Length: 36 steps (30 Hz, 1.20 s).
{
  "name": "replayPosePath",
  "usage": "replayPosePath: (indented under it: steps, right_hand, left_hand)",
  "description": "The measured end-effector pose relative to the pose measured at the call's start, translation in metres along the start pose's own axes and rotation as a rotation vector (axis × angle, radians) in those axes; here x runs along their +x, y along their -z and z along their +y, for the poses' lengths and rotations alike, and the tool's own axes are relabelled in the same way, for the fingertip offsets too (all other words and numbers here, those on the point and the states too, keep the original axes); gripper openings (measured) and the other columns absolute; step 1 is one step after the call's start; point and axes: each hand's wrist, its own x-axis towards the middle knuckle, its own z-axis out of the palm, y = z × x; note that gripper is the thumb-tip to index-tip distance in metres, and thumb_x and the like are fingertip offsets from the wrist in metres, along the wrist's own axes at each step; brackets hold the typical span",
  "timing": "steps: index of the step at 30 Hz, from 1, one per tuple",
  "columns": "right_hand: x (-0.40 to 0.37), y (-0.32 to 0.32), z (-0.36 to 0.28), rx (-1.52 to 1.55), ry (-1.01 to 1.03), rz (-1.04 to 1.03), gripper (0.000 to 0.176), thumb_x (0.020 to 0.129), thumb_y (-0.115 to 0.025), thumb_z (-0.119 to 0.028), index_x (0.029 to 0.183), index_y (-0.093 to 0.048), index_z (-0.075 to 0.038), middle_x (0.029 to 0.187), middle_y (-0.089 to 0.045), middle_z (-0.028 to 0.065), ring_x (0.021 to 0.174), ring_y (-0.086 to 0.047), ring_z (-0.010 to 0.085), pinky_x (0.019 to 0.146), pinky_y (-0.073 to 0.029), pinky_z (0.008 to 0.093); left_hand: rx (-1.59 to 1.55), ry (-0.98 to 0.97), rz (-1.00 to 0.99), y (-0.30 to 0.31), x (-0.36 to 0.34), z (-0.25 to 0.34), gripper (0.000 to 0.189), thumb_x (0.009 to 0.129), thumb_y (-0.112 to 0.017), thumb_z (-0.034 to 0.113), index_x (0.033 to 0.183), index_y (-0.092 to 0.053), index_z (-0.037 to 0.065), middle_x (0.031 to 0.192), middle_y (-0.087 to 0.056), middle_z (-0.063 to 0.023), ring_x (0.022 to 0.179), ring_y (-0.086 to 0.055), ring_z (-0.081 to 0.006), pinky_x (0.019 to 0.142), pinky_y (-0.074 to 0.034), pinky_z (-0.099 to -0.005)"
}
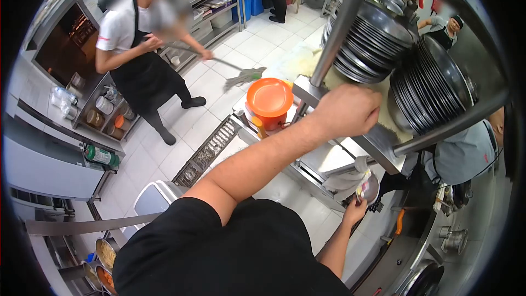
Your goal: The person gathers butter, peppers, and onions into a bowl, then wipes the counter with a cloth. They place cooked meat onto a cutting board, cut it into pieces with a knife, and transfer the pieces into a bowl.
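My left hand (350, 111) is stretched forward at the metal shelf (378, 151), in front of the stacked dark pans. Its fingers are curled closed, and whatever they may hold is hidden. Low on the right, my right hand (355, 211) grips a small metal bowl (371, 187) by its edge. Something pale with pink and yellow bits shows in the bowl. Beside the bowl hangs a whitish cloth (348, 178). Two tall stacks of dark round pans, one on the left (378, 33) and one on the right (433, 85), stand on the shelf.
An orange basin (269, 97) stands below my left forearm, beside a yellow-capped bottle (258, 125). A person in a black apron (139, 66) holds a mop (244, 77) over the tiled floor. Another person in grey (466, 156) is close on the right. A floor drain grate (205, 151) runs ahead.
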Motion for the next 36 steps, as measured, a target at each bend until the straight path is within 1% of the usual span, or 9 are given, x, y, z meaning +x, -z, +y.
replayPosePath:
  steps: [14,20,22,24,26,28,31,34,36]
  right_hand:
    - [-0.181,0.036,-0.001,0.157,-0.119,0.176,0.018,0.095,-0.073,-0.005,0.107,-0.063,0.003,0.101,-0.064,0.0129,0.094,-0.065,0.0224,0.083,-0.054,0.0344]
    - [-0.222,0.04,-0.053,0.105,-0.125,0.137,0.019,0.096,-0.074,-0.006,0.105,-0.059,0.003,0.101,-0.063,0.0124,0.094,-0.064,0.0219,0.083,-0.054,0.034]
    - [-0.223,0.046,-0.091,0.069,-0.001,0.126,0.016,0.096,-0.072,-0.004,0.104,-0.06,0.002,0.098,-0.062,0.0129,0.094,-0.064,0.0235,0.083,-0.054,0.0346]
    - [-0.222,0.054,-0.133,-0.094,0.078,0.06,0.015,0.092,-0.07,0.0,0.104,-0.062,0.0,0.097,-0.063,0.0141,0.093,-0.065,0.0274,0.082,-0.054,0.0354]
    - [-0.227,0.057,-0.181,-0.108,0.148,-0.047,0.021,0.085,-0.071,0.001,0.104,-0.064,-0.002,0.098,-0.065,0.0152,0.092,-0.066,0.0311,0.079,-0.054,0.037]
    - [-0.23,0.055,-0.222,-0.089,0.278,-0.139,0.027,0.08,-0.073,0.001,0.105,-0.066,-0.003,0.101,-0.067,0.0158,0.091,-0.066,0.0323,0.077,-0.054,0.0384]
    - [-0.238,0.039,-0.253,-0.136,0.454,-0.254,0.032,0.075,-0.076,0.002,0.105,-0.068,-0.005,0.103,-0.07,0.0156,0.09,-0.067,0.0321,0.077,-0.055,0.039]
    - [-0.243,0.009,-0.318,0.002,0.493,-0.322,0.033,0.073,-0.079,0.001,0.104,-0.069,-0.005,0.102,-0.07,0.0158,0.092,-0.069,0.0334,0.079,-0.057,0.0404]
    - [-0.242,-0.016,-0.349,0.085,0.561,-0.331,0.035,0.072,-0.079,0.001,0.105,-0.069,-0.005,0.103,-0.07,0.0161,0.093,-0.069,0.0346,0.081,-0.057,0.041]
  left_hand:
    - [-0.665,-0.151,-0.17,0.109,-0.122,-0.055,0.006,0.093,-0.071,0.006,0.095,-0.072,0.001,0.079,-0.067,-0.0099,0.066,-0.064,-0.0222,0.064,-0.052,-0.0332]
    - [-1.218,0.978,-0.113,0.191,-0.321,-0.249,0.025,0.099,-0.062,0.028,0.103,-0.076,0.007,0.087,-0.068,0.0009,0.072,-0.059,-0.007,0.063,-0.049,-0.0259]
    - [-0.867,1.297,-0.05,0.191,-0.407,-0.309,0.036,0.097,-0.061,0.035,0.107,-0.075,0.004,0.095,-0.075,-0.0085,0.079,-0.068,-0.0161,0.071,-0.054,-0.032]
    - [-0.147,1.355,-0.35,0.157,-0.552,-0.403,0.036,0.097,-0.064,0.039,0.098,-0.075,0.005,0.077,-0.068,-0.0078,0.063,-0.062,-0.0189,0.057,-0.05,-0.0355]
    - [0.407,1.278,-0.919,0.16,-0.645,-0.418,0.04,0.096,-0.064,0.04,0.102,-0.076,0.002,0.082,-0.072,-0.0135,0.076,-0.07,-0.0302,0.071,-0.058,-0.0459]
    - [0.108,1.309,-1.166,0.169,-0.674,-0.397,0.042,0.096,-0.066,0.038,0.111,-0.072,-0.001,0.094,-0.073,-0.0169,0.09,-0.072,-0.0339,0.083,-0.06,-0.0505]
    - [-0.78,2.26,-0.438,0.148,-0.762,-0.377,0.036,0.096,-0.067,0.038,0.11,-0.067,0.004,0.099,-0.069,-0.0162,0.087,-0.07,-0.033,0.078,-0.06,-0.0523]
    - [-0.574,2.136,-0.581,0.134,-0.766,-0.343,0.028,0.098,-0.063,0.029,0.113,-0.064,0.005,0.1,-0.067,-0.0128,0.084,-0.068,-0.0273,0.069,-0.059,-0.047]
    - [-0.503,1.579,-0.974,0.122,-0.78,-0.345,0.03,0.098,-0.064,0.031,0.113,-0.067,0.005,0.102,-0.068,-0.0122,0.084,-0.069,-0.0254,0.07,-0.058,-0.0449]
